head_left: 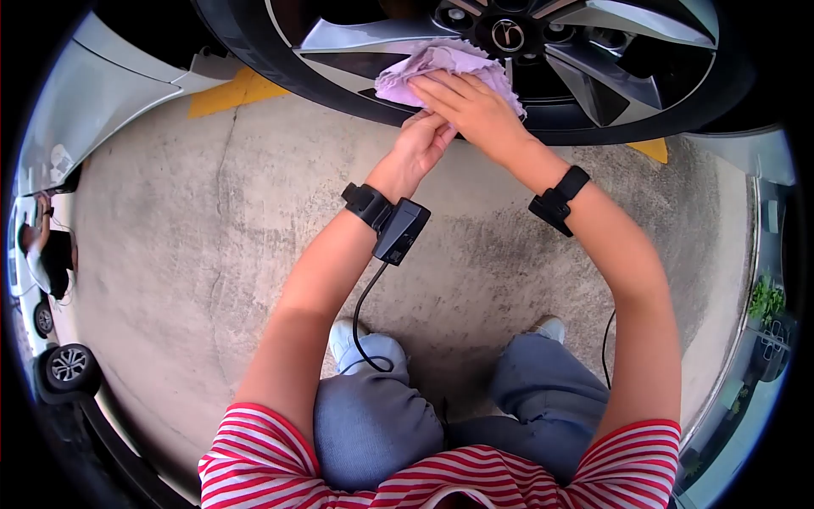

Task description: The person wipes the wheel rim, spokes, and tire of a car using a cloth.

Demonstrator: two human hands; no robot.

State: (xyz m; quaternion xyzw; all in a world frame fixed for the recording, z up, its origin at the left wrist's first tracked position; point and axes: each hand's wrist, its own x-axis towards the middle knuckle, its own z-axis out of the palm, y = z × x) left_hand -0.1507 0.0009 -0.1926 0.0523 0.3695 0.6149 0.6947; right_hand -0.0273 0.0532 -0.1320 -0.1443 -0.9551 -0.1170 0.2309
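Note:
A crumpled pink cloth (449, 59) lies against the lower left spokes of a car wheel (585, 85), just left of and below its round centre cap (508, 36). My right hand (475, 110) is spread flat over the cloth, pressing it to the rim, with its fingers pointing up and left. Just below it, my left hand (420, 142) has its fingers bent together at the cloth's lower edge by the tyre; its fingertips are partly hidden, so what they grip is unclear.
Silver bodywork (127, 76) flanks the wheel. Yellow paint (233, 93) marks the concrete floor (212, 254). At the far left are another person (58, 254) and a car wheel (68, 365). A cable (360, 314) hangs from my left wrist device. Green plants (766, 299) stand far right.

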